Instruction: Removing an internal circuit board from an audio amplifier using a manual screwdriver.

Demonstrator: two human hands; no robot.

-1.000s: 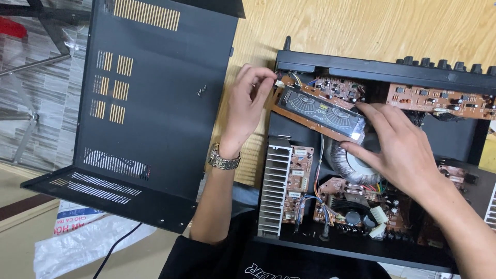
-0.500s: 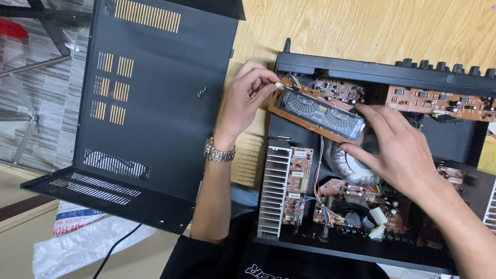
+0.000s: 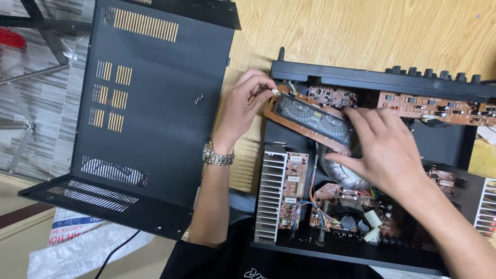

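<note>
Head view is looking down on an opened black amplifier chassis point(image 3: 372, 82) lying on a wooden table point(image 3: 361, 31), with a brown display board point(image 3: 310, 116) carrying a dark glass panel sitting tilted near the chassis's upper left corner. That board is lying between the two hands. At its left end, the left hand point(image 3: 243, 108) is pinching a small white connector point(image 3: 275, 92) between thumb and fingertips, its fingers curled narrow; a metal wristwatch point(image 3: 218, 156) is showing on that wrist. At the board's right end, the right hand point(image 3: 387, 150) is spreading wide, fingers fanned, with its fingertips resting on the board's right edge and its thumb reaching down over a round transformer point(image 3: 343, 173); whether it is gripping the board or only touching it, I cannot tell. Below the board, a ribbed silver heatsink point(image 3: 271, 194) is standing beside a small circuit board point(image 3: 293, 188). Left of the chassis, the removed black cover point(image 3: 150, 119) is lying flat, with a few loose screws point(image 3: 199, 98) resting on it.
</note>
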